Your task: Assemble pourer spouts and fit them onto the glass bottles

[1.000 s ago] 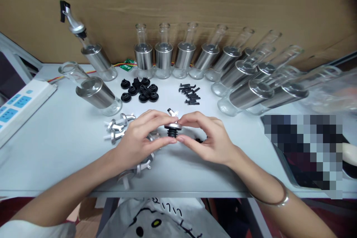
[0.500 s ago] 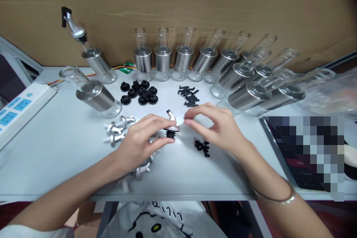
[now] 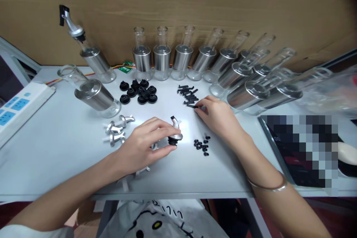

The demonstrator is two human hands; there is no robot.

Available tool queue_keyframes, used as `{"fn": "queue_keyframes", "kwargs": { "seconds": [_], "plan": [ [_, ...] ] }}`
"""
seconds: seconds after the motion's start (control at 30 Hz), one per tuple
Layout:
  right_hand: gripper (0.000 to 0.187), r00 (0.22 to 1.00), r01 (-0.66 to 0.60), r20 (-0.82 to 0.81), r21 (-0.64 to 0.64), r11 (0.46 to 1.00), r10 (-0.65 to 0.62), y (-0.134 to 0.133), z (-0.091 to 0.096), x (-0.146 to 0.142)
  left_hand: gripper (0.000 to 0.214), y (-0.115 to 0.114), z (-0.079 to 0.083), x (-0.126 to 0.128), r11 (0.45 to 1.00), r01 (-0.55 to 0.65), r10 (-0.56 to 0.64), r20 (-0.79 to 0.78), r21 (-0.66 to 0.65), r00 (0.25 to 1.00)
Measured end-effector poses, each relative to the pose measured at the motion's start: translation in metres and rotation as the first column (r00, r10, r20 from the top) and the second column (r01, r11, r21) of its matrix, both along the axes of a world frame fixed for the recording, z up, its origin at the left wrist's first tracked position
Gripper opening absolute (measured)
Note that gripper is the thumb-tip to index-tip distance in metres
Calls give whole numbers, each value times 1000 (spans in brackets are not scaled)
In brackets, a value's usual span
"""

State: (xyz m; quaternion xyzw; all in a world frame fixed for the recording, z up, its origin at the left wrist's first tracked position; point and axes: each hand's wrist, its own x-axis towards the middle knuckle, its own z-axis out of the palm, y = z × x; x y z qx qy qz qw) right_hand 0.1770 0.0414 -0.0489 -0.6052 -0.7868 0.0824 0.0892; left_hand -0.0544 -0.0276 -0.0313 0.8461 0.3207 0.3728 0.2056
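My left hand (image 3: pixel 149 139) pinches a bottle pourer (image 3: pixel 175 135) between thumb and fingers. It has a silver spout with a black tip and a ribbed black stopper below. My right hand (image 3: pixel 219 117) is at the near edge of a pile of small black levers (image 3: pixel 187 92), its thumb and forefinger closed on the end of one black lever (image 3: pixel 192 106). Nearer the front lies a cluster of small black caps (image 3: pixel 201 145). Several silver pourer spouts (image 3: pixel 115 137) lie left of my left hand, some partly hidden under it. Black rubber stoppers (image 3: pixel 142 92) are heaped farther back.
Glass bottles with steel sleeves (image 3: pixel 182 57) line the back and right. At the left stand a bottle with a fitted pourer (image 3: pixel 96 63) and another open bottle (image 3: pixel 96 96). A power strip (image 3: pixel 25 113) lies far left, a tablet-like device (image 3: pixel 295 156) at right.
My right hand has moved away from the pourer, back and right to the levers, and closed on one. My left hand has shifted slightly right and nearer with the pourer.
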Motion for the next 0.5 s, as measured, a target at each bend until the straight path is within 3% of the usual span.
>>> {"fn": "queue_keyframes", "kwargs": {
  "seconds": [0.37,0.5],
  "plan": [
    [10,999,41,-16,20,999,-40,-1,4,-1,23,2,-2,-1,999,14,-13,-28,46,1000],
    [7,973,40,-227,31,999,-32,-4,8,-3,22,3,-3,-2,998,7,-5,-43,67,999]
  ]
}}
